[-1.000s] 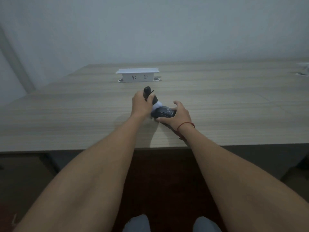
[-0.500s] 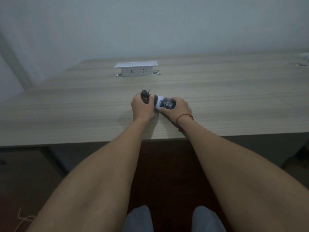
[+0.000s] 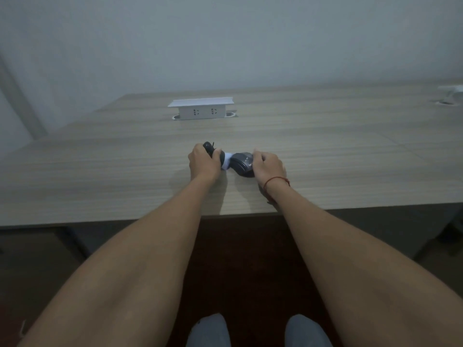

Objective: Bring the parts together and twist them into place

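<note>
On the wooden table point(image 3: 325, 156), with the white socket box point(image 3: 201, 110) at its far side, I see my left hand point(image 3: 203, 162) curled round a black object point(image 3: 213, 151) and my right hand point(image 3: 268, 165) gripping a dark mouse point(image 3: 241, 165), a white piece point(image 3: 227, 161) between them; no lettering is legible.

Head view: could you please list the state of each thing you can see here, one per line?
Dark grey computer mouse: on the wooden table, gripped by the right hand.
Black rounded object: gripped in the left hand.
White piece: between the two hands; what it is cannot be told.
White pop-up socket box: raised, nothing plugged in.
Red string bracelet: on the right wrist.
</note>
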